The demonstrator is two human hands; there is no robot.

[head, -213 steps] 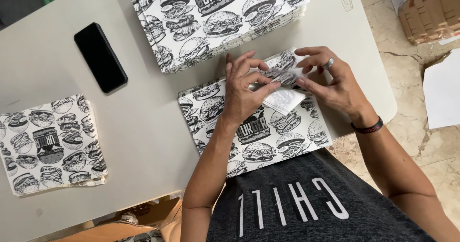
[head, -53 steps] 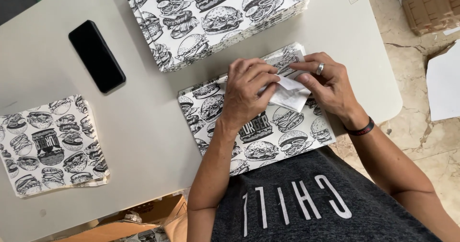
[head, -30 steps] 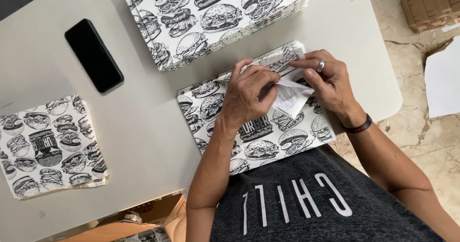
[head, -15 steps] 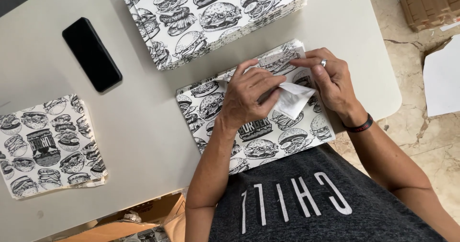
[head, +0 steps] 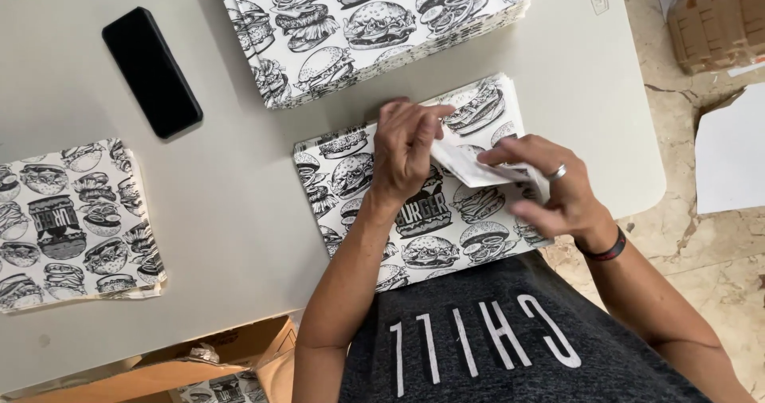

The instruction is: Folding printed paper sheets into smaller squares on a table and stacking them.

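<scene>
A flat stack of black-and-white burger-print paper sheets (head: pixel 351 172) lies on the table in front of me. My left hand (head: pixel 406 144) presses fingers down on the top sheet near its far edge. My right hand (head: pixel 554 192), with a ring and a dark wristband, pinches the top sheet's right corner (head: pixel 470 168) and lifts it, showing the white underside folded toward the left hand.
A larger stack of the same printed paper (head: pixel 374 20) sits at the far side of the grey table (head: pixel 231 212). Another printed stack (head: pixel 72 220) lies at the left. A black phone (head: pixel 151 72) rests beside it. Cardboard boxes (head: pixel 199 367) stand below the table's near edge; a box and white sheet lie on the floor at right.
My right hand has peeled the top sheet's corner further up and toward me, exposing more white underside. My left hand stays pressed on the stack.
</scene>
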